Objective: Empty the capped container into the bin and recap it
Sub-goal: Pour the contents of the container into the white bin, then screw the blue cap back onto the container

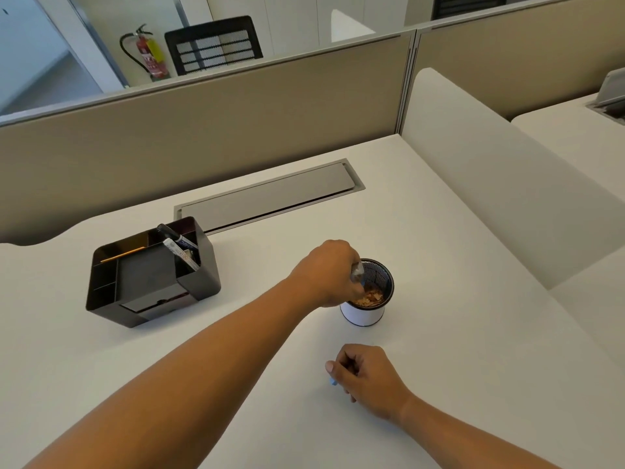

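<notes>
A small round bin [363, 314] with a white wall and black mesh lining stands on the white desk, with brown shavings [370, 297] lying inside. My left hand [329, 270] reaches over its left rim and grips a small clear container [356, 273], tipped mouth-down into the bin. The container is mostly hidden by my fingers. Nearer to me, my right hand [367, 377] rests on the desk with its fingers curled around a small blue cap [333, 381], of which only an edge shows.
A black desk organiser [148, 275] holding a pencil, markers and pens stands to the left of the bin. A grey cable flap [270, 194] is set into the desk behind. Beige partitions close off the back, and a white side panel stands on the right.
</notes>
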Demonstrator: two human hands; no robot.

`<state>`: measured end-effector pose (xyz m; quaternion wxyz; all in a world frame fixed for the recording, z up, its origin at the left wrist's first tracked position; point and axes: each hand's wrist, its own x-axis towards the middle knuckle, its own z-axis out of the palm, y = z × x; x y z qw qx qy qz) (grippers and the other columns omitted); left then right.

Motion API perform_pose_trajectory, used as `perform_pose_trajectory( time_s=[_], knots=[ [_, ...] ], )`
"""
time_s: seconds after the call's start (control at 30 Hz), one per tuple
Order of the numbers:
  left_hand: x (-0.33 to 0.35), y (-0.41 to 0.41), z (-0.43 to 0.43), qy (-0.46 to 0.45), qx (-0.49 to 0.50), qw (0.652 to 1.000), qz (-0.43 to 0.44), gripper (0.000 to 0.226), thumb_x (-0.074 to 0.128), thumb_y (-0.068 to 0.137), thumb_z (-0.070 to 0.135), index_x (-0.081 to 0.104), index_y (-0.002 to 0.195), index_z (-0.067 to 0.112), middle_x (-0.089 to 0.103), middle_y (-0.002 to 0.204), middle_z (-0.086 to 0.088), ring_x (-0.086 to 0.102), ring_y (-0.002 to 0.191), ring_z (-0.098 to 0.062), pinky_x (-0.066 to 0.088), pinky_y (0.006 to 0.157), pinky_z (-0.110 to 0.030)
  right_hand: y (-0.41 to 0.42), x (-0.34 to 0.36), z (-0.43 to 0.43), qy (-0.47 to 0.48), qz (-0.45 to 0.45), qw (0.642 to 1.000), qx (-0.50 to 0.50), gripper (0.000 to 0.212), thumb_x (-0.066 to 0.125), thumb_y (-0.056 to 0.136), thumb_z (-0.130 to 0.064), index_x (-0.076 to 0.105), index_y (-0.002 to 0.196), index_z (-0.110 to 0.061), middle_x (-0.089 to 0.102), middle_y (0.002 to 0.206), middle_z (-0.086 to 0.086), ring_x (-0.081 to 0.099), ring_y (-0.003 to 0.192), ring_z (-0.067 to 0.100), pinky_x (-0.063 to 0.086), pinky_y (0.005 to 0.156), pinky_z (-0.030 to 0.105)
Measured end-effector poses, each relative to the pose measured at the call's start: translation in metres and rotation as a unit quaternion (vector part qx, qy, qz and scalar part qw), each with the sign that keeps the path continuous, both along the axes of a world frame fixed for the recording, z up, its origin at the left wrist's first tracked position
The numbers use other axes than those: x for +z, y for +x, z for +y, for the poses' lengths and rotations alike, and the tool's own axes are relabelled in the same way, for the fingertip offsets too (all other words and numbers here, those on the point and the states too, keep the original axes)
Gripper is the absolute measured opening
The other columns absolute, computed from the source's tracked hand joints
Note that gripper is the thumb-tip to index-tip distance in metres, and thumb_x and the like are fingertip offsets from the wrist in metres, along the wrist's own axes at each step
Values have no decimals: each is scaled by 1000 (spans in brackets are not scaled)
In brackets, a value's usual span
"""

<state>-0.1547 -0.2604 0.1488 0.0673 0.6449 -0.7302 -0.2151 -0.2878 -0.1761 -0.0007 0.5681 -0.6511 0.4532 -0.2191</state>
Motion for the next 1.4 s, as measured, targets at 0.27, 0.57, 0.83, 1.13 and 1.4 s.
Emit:
perform_pose_trajectory(
  time_s=[0.27, 0.57, 0.83, 1.13, 1.4],
  knots=[
    [-10, -11, -5, 12, 15, 1000, -10, 18, 73, 70, 23, 58, 67, 12, 60, 79, -8, 60, 71, -27, 47, 54, -31, -1, 0, 0, 5, 1, 1000, -2, 41, 68, 84, -52, 67, 70, -13, 69, 63, 13, 58, 46, 11, 53, 46, 27],
    [-3, -10, -7, -24, 30, 998, 51, 14, 72, 73, 22, 72, 84, 13, 57, 77, 3, 59, 72, -20, 49, 53, -27, -2, 5, 2, -9, -11, 1000, 6, 37, 68, 84, -52, 65, 63, -22, 68, 63, 11, 54, 46, 7, 48, 47, 29],
    [-12, 11, 15, -23, 85, 987, 135, 33, 72, 75, 15, 73, 106, 24, 63, 93, 6, 58, 81, -16, 45, 59, -20, 0, 15, 1, 37, -6, 999, -13, 27, 72, 85, -45, 72, 77, -19, 71, 69, 13, 64, 51, 14, 56, 47, 24],
    [-2, 58, 80, -54, 184, 939, 285, 31, 77, 80, 24, 60, 95, 46, 62, 87, 28, 63, 82, -1, 52, 65, -16, 9, 59, -1, 131, -83, 986, -63, 18, 79, 84, -15, 77, 99, -25, 75, 95, 1, 73, 71, 17, 59, 63, 24],
    [-28, 102, 177, -77, 293, 890, 341, 28, 78, 80, 23, 67, 96, 44, 69, 93, 30, 67, 87, 0, 56, 72, -21, 27, 102, 9, 123, -184, 975, -25, 28, 66, 89, 9, 74, 103, -14, 78, 91, 1, 72, 73, 20, 59, 66, 22]
  ],
)
